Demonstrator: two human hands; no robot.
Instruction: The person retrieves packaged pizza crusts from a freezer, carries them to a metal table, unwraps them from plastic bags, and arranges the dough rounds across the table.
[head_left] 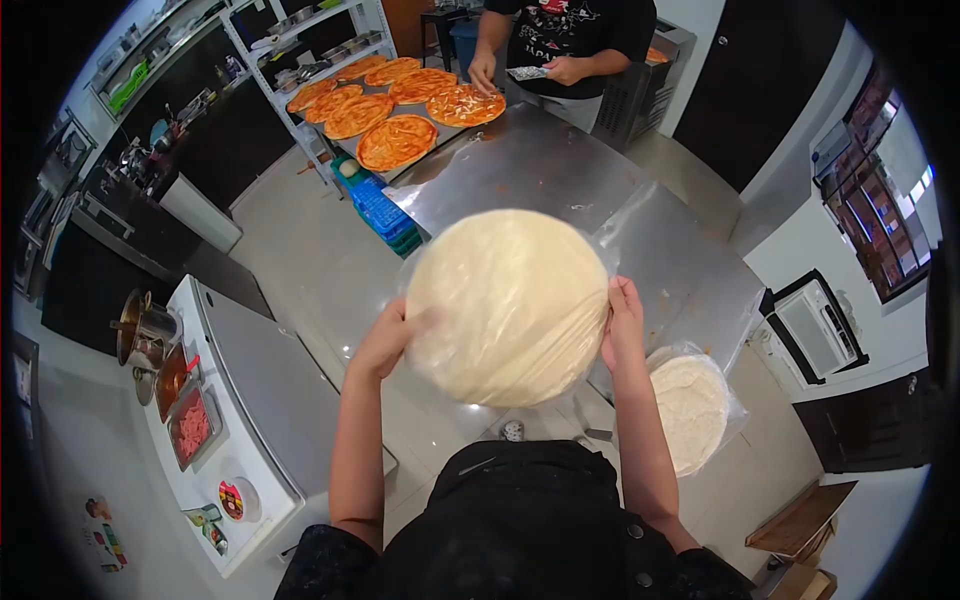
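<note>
Between my two hands I hold up a round, pale pizza dough base covered in clear plastic. My left hand grips its left edge, with the thumb on the near face and the other fingers mostly hidden behind. On the opposite edge my right hand is closed, pinching the plastic and the rim. Another plastic-covered dough base lies low on the right, at the corner of the steel table, beyond my right forearm.
Several sauced pizza bases lie at the table's far end, where a co-worker handles one. Blue and green crates stand below. At left, a white chest freezer carries a tray of pink meat and a tub.
</note>
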